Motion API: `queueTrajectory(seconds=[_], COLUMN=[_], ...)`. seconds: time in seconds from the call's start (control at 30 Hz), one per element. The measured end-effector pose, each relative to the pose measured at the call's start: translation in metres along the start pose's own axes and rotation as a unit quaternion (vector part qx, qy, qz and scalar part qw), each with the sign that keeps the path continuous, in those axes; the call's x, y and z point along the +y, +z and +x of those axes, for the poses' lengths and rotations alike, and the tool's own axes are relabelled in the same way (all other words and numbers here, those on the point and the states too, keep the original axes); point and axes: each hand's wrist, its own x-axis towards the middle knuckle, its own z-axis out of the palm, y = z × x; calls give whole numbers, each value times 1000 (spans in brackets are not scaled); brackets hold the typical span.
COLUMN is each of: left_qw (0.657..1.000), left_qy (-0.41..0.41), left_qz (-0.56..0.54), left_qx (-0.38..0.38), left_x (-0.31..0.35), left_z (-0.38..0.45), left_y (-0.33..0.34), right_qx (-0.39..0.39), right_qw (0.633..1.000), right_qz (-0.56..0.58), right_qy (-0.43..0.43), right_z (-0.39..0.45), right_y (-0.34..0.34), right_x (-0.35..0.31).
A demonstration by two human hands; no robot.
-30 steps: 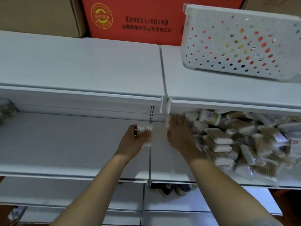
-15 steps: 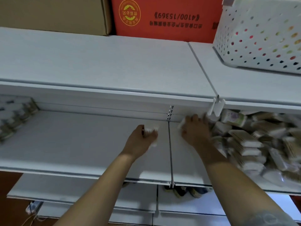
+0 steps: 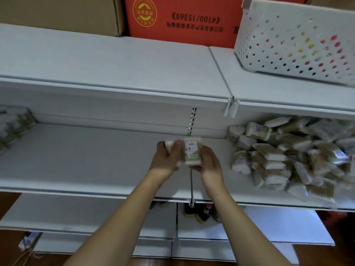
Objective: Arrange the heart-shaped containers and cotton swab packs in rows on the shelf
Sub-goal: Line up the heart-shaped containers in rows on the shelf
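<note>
My left hand [image 3: 166, 160] grips a cotton swab pack [image 3: 169, 145] whose white tips show above the fingers. My right hand [image 3: 210, 166] holds a second cotton swab pack [image 3: 191, 152] with a green and white label, pressed against the left hand. Both hands hover over the middle shelf [image 3: 86, 156] near the seam between two shelf boards. On the right lies a loose pile of swab packs [image 3: 284, 158], with a white heart-shaped container [image 3: 236, 131] at its back left edge. A blurred row of packs [image 3: 13, 125] stands at the far left of the shelf.
A white perforated basket [image 3: 295, 41] sits on the top shelf [image 3: 115, 62] at the right. A red carton [image 3: 182, 20] and a brown carton [image 3: 61, 14] stand behind it. A slotted upright [image 3: 192, 121] runs behind the hands. Lower shelves [image 3: 76, 214] lie below.
My right hand left the pile with a green-labelled pack and came left to meet my left hand. The view shifted left, bringing the row of packs at the far left into sight.
</note>
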Motion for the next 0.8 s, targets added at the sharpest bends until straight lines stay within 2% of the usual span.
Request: queueTrajectory(seconds=[0.1,0.2,0.4,0.47,0.6,0.7,0.8], left_qw=[996,988,990,988,986,988,976], left_qy=[-46,-77,-24,-15,-4,-9,-49], left_qz=[-70,-136,-141,-152,-156,-147,-209], left_qx=[-10,5,14,34,54,53,35], left_x=[3,6,-7,-10,-14,-17,-23], left_z=[-18,-34,-63,-69,-74,-70,-62], left_y=[0,-10,-59,-78,-115,-150,-200], right_qx=[-5,-44,-111,-141,-203,-223,-219], right_qw=[1000,998,992,989,974,971,975], right_qz=[-3,-46,-28,4,102,86,25], right_qy=[3,-18,-51,-53,3,4,-27], right_z=[-10,-20,-43,-49,-56,-60,-66], right_y=[-2,-2,23,38,78,113,155], right_x=[-4,0,-6,-7,-12,-17,-20])
